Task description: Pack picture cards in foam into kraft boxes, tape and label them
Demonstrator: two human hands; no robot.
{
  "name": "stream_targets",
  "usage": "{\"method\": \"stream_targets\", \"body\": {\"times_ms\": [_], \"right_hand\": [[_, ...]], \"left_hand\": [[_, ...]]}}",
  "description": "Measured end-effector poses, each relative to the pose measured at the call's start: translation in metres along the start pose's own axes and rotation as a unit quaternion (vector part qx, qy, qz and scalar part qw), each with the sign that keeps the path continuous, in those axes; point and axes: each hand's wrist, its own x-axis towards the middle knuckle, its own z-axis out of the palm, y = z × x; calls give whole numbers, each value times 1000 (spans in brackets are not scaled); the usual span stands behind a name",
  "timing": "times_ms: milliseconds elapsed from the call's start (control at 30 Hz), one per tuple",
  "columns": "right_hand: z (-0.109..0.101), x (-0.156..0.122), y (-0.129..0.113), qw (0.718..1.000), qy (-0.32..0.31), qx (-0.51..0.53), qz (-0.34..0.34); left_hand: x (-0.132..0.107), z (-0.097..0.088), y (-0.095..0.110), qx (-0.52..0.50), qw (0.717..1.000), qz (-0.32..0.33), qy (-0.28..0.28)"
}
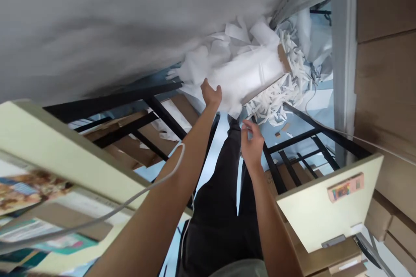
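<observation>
My left hand reaches forward with thumb and fingers apart, at the near edge of a heap of white packing material. I cannot tell whether it touches the heap. My right hand is lower, over my dark trousers, its fingers loosely bent and nothing visible in it. The packing material lies in and over a cardboard box, of which only some brown edges show. White paper strips are scattered around the box.
Pale tabletops on black metal frames flank me. The left table carries printed packages; the right tabletop has a small pink box. Stacked cartons stand right. A pale cable crosses my left arm.
</observation>
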Motion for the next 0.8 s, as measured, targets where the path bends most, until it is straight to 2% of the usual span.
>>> {"method": "stream_targets", "body": {"times_ms": [67, 167, 233, 300, 433, 600, 700, 800], "right_hand": [[13, -6, 11, 1000, 6, -11, 8], [27, -15, 29, 999, 7, -27, 29], [34, -18, 39, 998, 4, -31, 46], [38, -18, 45, 998, 3, -32, 56], [40, -13, 41, 998, -2, -31, 52], [38, 4, 22, 999, -1, -18, 39], [36, 15, 12, 1000, -15, -11, 25], [34, 23, 6, 999, -29, -5, 17]], "left_hand": [[30, 4, -13, 13, 1000, -14, 0], [59, 7, -23, 14, 998, -14, -57], [66, 6, -24, 20, 998, -12, -60], [65, 3, -20, 34, 999, 6, -33], [44, -5, -4, 58, 997, 26, 30], [-6, -8, 23, 54, 992, 55, 100], [-40, -7, 35, 35, 994, 47, 91], [-56, -5, 41, 1, 997, 27, 66]]}}
